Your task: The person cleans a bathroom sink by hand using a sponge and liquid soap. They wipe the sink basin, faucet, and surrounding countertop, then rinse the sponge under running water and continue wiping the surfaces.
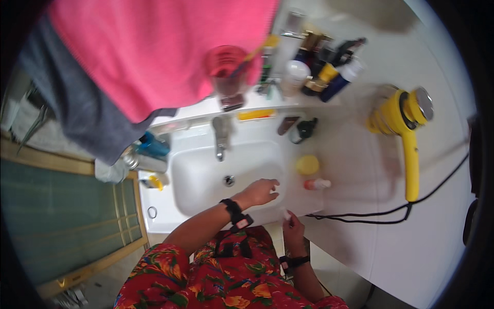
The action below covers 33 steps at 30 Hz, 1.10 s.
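Observation:
Over the front right part of the white washbasin [198, 195] reaches my left hand [260, 192], fingers slightly apart and nothing visible in them. My right hand [294, 231] pinches a small white object [286, 215] at the basin's front edge; blur hides what it is. On the right rim lies a small orange bottle with a white cap [317, 184]. Behind it is a round yellow lid or tub [307, 165]. A metal faucet [220, 135] rises at the back, above the drain [229, 180].
A yellow hair dryer [411, 154] hangs at the right wall, its black cord [359, 218] crossing low. A pink towel [154, 50] and a grey cloth [81, 100] hang at upper left. The shelf [197, 109] bears a cup [229, 83] and several bottles [339, 83].

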Motion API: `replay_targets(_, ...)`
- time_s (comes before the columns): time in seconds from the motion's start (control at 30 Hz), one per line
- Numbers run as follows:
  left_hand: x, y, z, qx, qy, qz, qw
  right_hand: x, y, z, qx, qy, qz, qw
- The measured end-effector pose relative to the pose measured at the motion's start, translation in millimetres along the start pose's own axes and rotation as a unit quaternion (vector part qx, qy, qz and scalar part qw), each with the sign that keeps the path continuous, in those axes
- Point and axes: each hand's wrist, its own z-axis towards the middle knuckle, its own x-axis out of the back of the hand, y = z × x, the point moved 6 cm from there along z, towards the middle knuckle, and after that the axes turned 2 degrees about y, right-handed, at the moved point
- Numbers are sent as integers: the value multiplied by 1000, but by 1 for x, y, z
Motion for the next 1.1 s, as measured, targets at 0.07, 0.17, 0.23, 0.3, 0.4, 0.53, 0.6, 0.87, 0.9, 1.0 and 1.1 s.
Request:
replay_targets(0.07,52,-32,-55,30,21,1,999,-12,-13,7,14,-8,27,1000)
replay_targets(0.17,126,-87,-166,147,106,-98,979,-30,-40,12,34,-19,-5,999)
replay_targets(0.23,164,-115,-244,223,165,-56,959,-41,-59,11,35,-23,10,999)
replay_targets(0.3,183,-151,-313,385,217,-162,882,-54,-78,8,43,-35,-20,998)
replay_targets(0.4,217,-171,-358,399,365,-13,841,-76,-100,2,51,-46,-63,996)
replay_targets(0.53,239,-145,-338,246,448,243,825,-99,-112,-9,21,-75,-59,995)
replay_targets(0.6,245,-148,-325,354,343,248,834,-103,-120,-15,61,-79,-52,994)
replay_targets(0.87,208,-55,-223,145,79,315,935,-73,-94,-17,26,-69,-47,996)
replay_targets(0.9,198,-38,-199,115,80,295,945,-66,-88,-16,17,-63,-47,997)
replay_targets(1.0,158,14,-110,43,53,277,958,-45,-71,-12,9,-45,-31,998)
replay_targets(1.1,110,58,-14,-13,25,304,952,-21,-57,-8,7,-27,-17,999)
